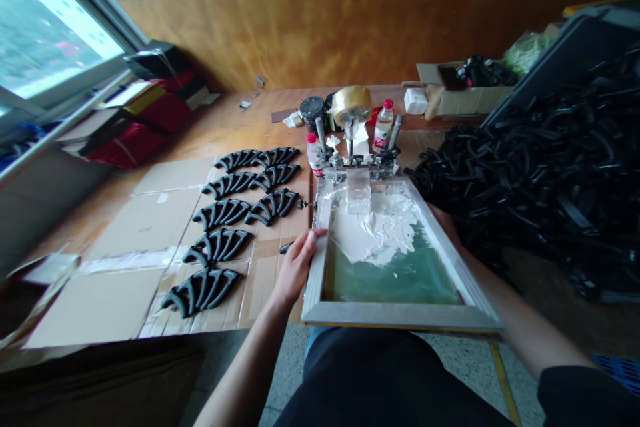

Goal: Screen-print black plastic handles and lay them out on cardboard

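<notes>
"Brown wooden worktop (235, 121), flattened cardboard (127, 230) over its left part. What's nearest the person?"

"A screen-printing frame (400, 313), square to the body, on the worktop's front edge. Its side rails run away from us, drawing closer together as they go."

"So that's its long axis?"

"Foreshortening hides which way is longer. The rails are dull, pale metal, smeared white on the inside."

"And the hands?"

"Well apart, one at each side. The left hand (297, 260) touches the left rail; I can't tell whether it grips. The right hand (444, 220) is mostly hidden behind the other rail, so I can't tell there either."

"Inside the frame?"

"Smooth green mesh (395, 283) first, then thick, ridged white paste (390, 233), then a clear, boxy block (359, 190)."

"Alongside?"

"Left, curved black pieces (207, 292) in fanned sets; right, a tangled black heap (555, 167)."

"Farther?"

"Metal clamps (340, 172), red-capped bottles (383, 125), a yellowish tape roll (350, 103), then a glossy wooden board (350, 33)."
</notes>
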